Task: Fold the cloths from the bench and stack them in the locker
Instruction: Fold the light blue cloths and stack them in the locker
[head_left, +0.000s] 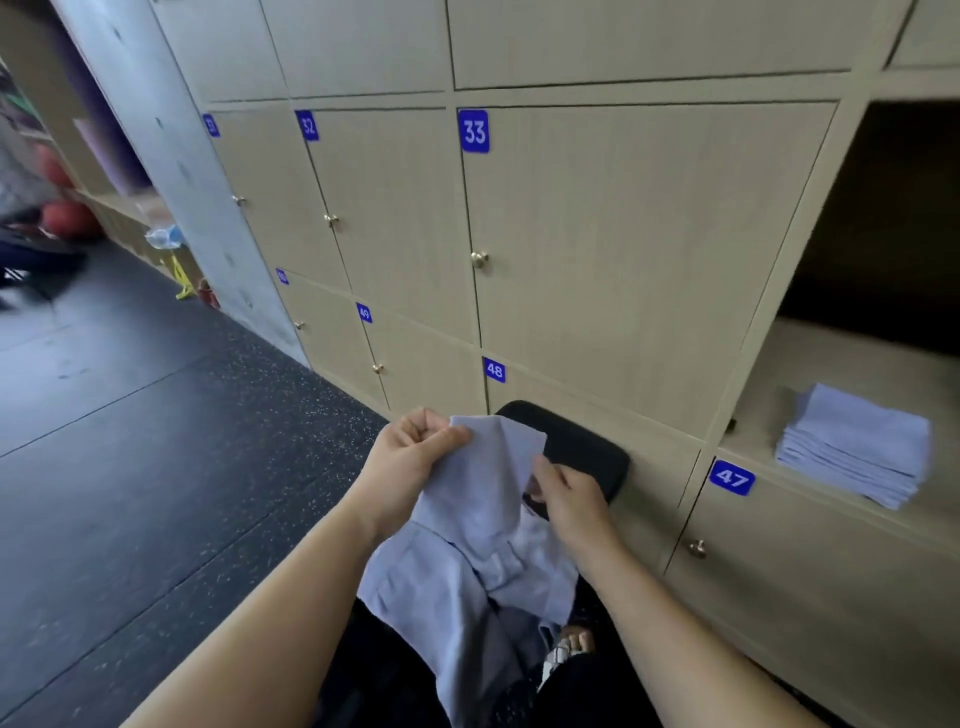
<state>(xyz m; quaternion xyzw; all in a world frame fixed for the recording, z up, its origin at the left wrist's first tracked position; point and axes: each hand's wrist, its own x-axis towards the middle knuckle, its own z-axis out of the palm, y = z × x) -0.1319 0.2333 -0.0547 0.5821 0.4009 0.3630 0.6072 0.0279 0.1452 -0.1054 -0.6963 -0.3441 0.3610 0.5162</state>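
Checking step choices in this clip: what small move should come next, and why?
Probably draw the hands apart to pull the cloth flat: the left hand pinches its top corner, the right hand holds an edge, and it hangs crumpled.

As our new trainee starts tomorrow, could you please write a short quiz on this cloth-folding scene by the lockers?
1. True or false: the stack of folded cloths lies in the open locker above door 47.
2. The raised cloth is held by: A) one hand, B) both hands, C) neither hand.
3. Which number marks the large closed door just left of the open locker?

Key
1. True.
2. B: the left hand pinches its top corner and the right hand grips its edge.
3. 33.
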